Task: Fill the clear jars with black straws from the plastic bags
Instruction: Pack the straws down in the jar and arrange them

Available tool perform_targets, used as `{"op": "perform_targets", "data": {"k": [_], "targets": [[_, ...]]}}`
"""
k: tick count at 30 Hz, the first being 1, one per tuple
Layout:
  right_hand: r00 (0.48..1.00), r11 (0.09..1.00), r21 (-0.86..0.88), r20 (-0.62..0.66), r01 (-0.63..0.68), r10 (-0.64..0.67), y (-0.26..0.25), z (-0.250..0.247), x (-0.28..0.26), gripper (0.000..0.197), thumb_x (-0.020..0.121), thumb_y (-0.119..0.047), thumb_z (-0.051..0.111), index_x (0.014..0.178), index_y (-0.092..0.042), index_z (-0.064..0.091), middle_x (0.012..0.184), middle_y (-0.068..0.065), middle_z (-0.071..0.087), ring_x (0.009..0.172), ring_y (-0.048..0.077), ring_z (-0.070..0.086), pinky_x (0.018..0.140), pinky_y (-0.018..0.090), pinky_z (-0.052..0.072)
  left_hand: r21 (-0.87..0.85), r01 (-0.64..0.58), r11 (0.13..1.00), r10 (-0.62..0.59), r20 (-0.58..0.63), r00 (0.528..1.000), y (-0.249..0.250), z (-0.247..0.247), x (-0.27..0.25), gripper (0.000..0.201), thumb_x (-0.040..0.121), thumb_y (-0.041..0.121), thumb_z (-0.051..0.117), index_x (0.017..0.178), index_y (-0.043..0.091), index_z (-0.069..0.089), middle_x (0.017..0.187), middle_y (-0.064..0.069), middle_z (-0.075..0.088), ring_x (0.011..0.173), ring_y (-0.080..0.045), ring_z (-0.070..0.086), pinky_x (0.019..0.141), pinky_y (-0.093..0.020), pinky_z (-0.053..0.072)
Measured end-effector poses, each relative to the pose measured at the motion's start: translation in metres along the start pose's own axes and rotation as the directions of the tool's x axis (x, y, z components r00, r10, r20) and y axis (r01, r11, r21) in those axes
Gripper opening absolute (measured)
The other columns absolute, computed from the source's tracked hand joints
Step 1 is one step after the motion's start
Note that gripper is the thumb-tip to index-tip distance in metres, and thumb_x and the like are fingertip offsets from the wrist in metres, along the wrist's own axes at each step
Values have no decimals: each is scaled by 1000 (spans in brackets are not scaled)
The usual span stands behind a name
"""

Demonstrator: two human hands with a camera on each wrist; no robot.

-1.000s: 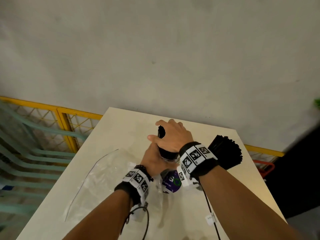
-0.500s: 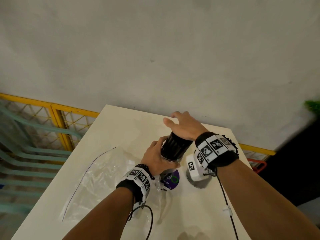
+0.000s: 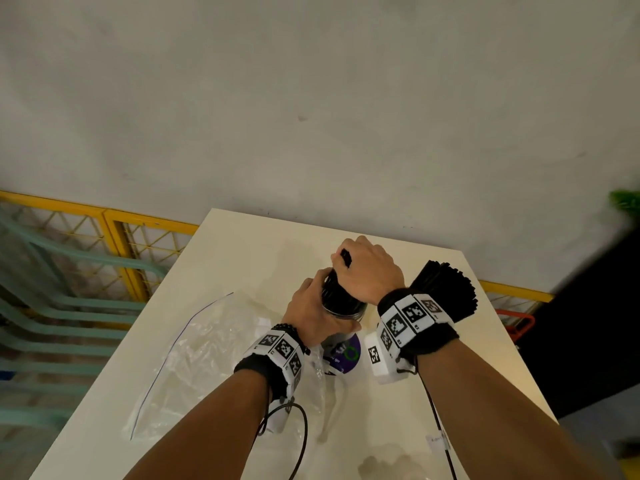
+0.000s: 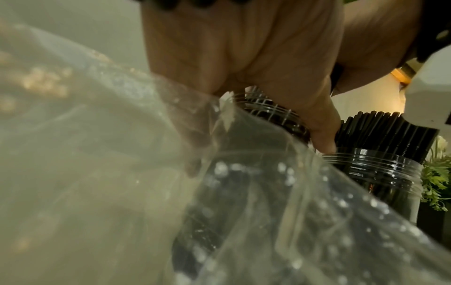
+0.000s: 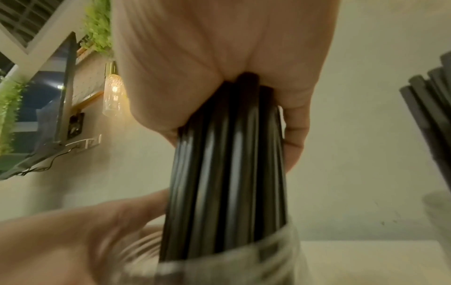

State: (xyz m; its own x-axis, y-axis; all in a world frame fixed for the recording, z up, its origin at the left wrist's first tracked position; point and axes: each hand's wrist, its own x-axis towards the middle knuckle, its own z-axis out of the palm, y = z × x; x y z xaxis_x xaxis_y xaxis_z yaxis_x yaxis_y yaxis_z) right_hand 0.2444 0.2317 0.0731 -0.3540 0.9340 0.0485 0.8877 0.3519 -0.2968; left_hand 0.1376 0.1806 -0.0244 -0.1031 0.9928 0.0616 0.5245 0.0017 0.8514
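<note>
We see the right hand (image 3: pixel 369 270) clenched round a bundle of black plastic straws (image 5: pixel 227 164) standing in a clear threaded plastic jar (image 3: pixel 343 311), which the left hand (image 3: pixel 313 315) grips at the neck, mid-table. Just right stands a second clear jar (image 4: pixel 380 173), packed with black straws. A crumpled clear plastic bag (image 3: pixel 194 348) lies left on the cream table (image 3: pixel 242 244).

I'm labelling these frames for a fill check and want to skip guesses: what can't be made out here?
- Fill level of the clear plastic jar held by the left hand: head view, both hands cover it; right wrist view, blurred.
- Tips of the black straws in the right hand: the palm hides them.
- Purple round label: the print is too small to read.
- Clear plastic bag: blurred, veils the left wrist view.
- Second straw-filled jar: its base is hidden.
</note>
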Motion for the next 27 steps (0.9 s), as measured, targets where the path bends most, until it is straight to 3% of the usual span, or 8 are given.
{"op": "perform_targets", "data": {"k": [2, 4, 7, 9, 14, 16, 19, 27], "targets": [[984, 1000, -13, 177, -26, 28, -1, -10, 8, 46, 92, -57, 38, 117, -21, 55, 117, 2, 54, 107, 27, 54, 91, 45, 48, -19, 2, 1000, -1, 12, 1000, 0, -1, 0, 102, 57, 40, 92, 142, 29, 38, 129, -1, 58, 118, -22, 59, 103, -38, 50], [970, 995, 78, 239, -56, 36, 0, -26, 13, 58, 90, -66, 35, 119, -21, 56, 119, 3, 56, 108, 26, 57, 93, 42, 47, -20, 5, 1000, -4, 26, 1000, 1, -2, -1, 103, 56, 42, 91, 142, 33, 37, 130, -2, 57, 118, -23, 58, 103, -41, 50], [995, 997, 68, 102, -26, 19, 5, -49, 16, 47, 91, -63, 31, 105, -25, 54, 124, 6, 59, 107, 26, 56, 92, 42, 47, -19, -2, 1000, 2, 22, 1000, 1, -4, -1, 103, 55, 45, 92, 142, 36, 36, 131, -3, 58, 119, -24, 59, 104, -41, 50], [996, 998, 49, 88, -24, 20, 9, -55, 12, 39, 93, -59, 34, 100, -25, 53, 120, 6, 61, 103, 24, 56, 86, 39, 45, -18, -2, 1000, 2, 25, 1000, 0, -4, -1, 104, 55, 46, 92, 142, 36, 35, 132, -4, 58, 120, -25, 60, 105, -43, 50], [983, 997, 68, 178, 40, -52, 3, -29, -8, 60, 81, -70, 49, 129, -35, 51, 135, -1, 45, 124, 22, 44, 102, 45, 43, 1, 10, 1000, -11, 27, 1000, 1, -2, -1, 102, 58, 44, 92, 142, 29, 37, 133, -4, 57, 121, -25, 59, 102, -40, 51], [989, 994, -50, 111, 101, -95, 1, -7, -15, 49, 85, -62, 47, 126, -34, 53, 133, -2, 44, 124, 24, 39, 96, 46, 46, -1, 20, 1000, -20, 16, 1000, 1, -1, 0, 99, 57, 43, 93, 140, 28, 40, 132, -2, 58, 121, -23, 59, 100, -38, 51], [988, 996, -37, -128, 76, -80, -1, 6, -14, 31, 95, -44, 41, 109, -26, 62, 118, 0, 52, 113, 25, 46, 78, 39, 46, -3, 15, 1000, -15, 15, 1000, -1, 0, 1, 101, 56, 42, 94, 140, 28, 39, 133, -2, 58, 120, -23, 59, 100, -36, 50], [991, 999, -46, -135, 17, -23, -2, 11, -5, 37, 97, -42, 36, 109, -19, 62, 116, 1, 53, 109, 25, 46, 74, 38, 41, -1, 13, 1000, -13, 17, 1000, 0, 0, 2, 102, 60, 35, 93, 143, 25, 36, 132, -5, 58, 118, -26, 60, 94, -29, 46]]}}
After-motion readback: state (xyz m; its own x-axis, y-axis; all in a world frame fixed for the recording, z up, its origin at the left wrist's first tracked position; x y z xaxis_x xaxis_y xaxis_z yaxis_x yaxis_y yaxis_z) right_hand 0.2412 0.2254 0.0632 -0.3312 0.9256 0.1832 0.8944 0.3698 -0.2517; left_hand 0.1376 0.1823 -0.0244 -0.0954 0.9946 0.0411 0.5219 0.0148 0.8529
